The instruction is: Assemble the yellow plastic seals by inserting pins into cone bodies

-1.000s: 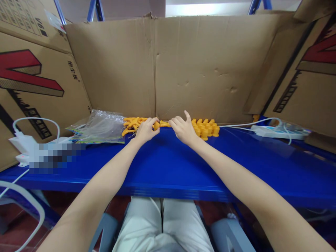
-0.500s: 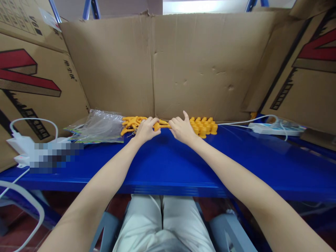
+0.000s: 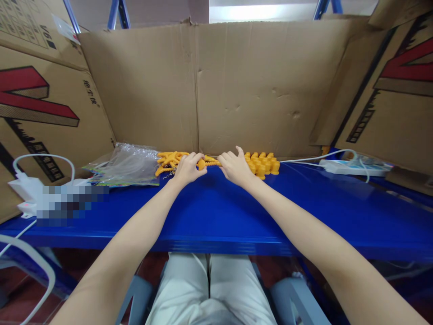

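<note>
Between my two hands stretches an orange ridged plastic rod [image 3: 214,163] with a rounded end [image 3: 202,164]; its exact kind is unclear. My left hand [image 3: 187,169] pinches the rounded end with thumb and fingers. On the other end, my right hand [image 3: 234,166] closes its fingers, one finger pointing upward. Left of my left hand lies a pile of branching orange plastic pieces [image 3: 169,158], with thin dark chain-like bits [image 3: 168,174] at its edge. Right beside my right hand, several orange knob-shaped cups [image 3: 265,163] stand in rows.
Clear plastic bags [image 3: 130,167] lie left on the blue table [image 3: 216,207]. A cardboard sheet [image 3: 253,90] rises behind, with cardboard boxes [image 3: 43,99] at the sides. White chargers [image 3: 29,194] stand at left; a white power strip [image 3: 353,167] lies at right.
The camera view has shifted very slightly. Both hands keep their hold on the orange rod in nearly the same place.
</note>
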The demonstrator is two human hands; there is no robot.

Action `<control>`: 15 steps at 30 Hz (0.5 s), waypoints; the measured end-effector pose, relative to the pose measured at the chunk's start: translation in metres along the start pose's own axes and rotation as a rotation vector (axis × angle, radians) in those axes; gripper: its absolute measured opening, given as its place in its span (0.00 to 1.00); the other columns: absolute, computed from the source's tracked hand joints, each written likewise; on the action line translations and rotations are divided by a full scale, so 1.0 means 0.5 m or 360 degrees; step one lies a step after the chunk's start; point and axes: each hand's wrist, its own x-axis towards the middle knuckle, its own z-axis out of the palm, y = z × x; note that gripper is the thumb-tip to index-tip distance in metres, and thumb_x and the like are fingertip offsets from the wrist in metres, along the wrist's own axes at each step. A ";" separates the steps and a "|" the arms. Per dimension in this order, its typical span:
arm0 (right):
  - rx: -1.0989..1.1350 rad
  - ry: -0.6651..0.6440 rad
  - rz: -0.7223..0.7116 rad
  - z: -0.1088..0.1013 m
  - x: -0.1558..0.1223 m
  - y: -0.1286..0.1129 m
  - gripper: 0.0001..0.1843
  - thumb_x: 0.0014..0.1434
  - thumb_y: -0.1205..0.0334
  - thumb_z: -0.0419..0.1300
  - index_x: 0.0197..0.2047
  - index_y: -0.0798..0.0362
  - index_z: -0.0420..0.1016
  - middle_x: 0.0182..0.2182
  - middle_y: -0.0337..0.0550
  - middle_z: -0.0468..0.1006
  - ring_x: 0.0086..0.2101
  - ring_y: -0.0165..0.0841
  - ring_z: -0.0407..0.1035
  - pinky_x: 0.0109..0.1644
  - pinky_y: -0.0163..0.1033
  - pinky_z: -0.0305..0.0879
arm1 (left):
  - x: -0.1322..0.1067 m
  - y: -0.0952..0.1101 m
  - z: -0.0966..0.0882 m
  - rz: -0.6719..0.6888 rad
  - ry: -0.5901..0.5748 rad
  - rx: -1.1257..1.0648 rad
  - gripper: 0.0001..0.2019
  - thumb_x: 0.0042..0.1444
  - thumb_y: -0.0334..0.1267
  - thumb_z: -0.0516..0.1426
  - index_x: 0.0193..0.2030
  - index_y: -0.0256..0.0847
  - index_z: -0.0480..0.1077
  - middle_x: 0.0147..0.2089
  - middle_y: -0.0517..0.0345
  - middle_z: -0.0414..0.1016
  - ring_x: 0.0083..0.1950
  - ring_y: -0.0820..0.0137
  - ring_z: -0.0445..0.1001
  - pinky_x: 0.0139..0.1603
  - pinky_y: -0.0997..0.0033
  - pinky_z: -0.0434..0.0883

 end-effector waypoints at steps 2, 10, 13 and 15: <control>-0.0019 0.0020 0.0029 -0.001 0.001 0.002 0.13 0.61 0.73 0.48 0.47 0.58 0.69 0.40 0.51 0.76 0.42 0.41 0.66 0.61 0.60 0.41 | 0.001 0.003 0.000 -0.0014 0.0000 -0.0019 0.12 0.51 0.38 0.57 0.43 0.40 0.70 0.39 0.53 0.75 0.42 0.63 0.73 0.47 0.63 0.66; -0.0030 0.0123 0.0067 0.004 0.003 0.006 0.13 0.64 0.72 0.46 0.45 0.55 0.69 0.36 0.47 0.76 0.39 0.38 0.65 0.60 0.58 0.42 | 0.004 0.021 -0.010 -0.0082 -0.0087 -0.0007 0.12 0.48 0.38 0.57 0.40 0.40 0.71 0.34 0.55 0.75 0.37 0.64 0.73 0.42 0.66 0.66; -0.0026 0.0134 0.0050 0.003 0.004 0.005 0.14 0.65 0.72 0.45 0.44 0.54 0.70 0.37 0.47 0.75 0.40 0.38 0.64 0.61 0.58 0.41 | 0.007 0.023 -0.008 -0.0134 -0.0173 -0.0044 0.12 0.47 0.38 0.57 0.40 0.41 0.71 0.32 0.56 0.74 0.34 0.65 0.72 0.38 0.68 0.65; -0.0028 0.0162 0.0014 0.003 0.004 0.004 0.15 0.65 0.72 0.44 0.43 0.54 0.71 0.37 0.46 0.75 0.40 0.37 0.64 0.61 0.59 0.40 | 0.009 0.023 -0.006 -0.0201 -0.0305 -0.0155 0.11 0.46 0.38 0.57 0.38 0.41 0.72 0.28 0.59 0.72 0.30 0.68 0.70 0.34 0.70 0.63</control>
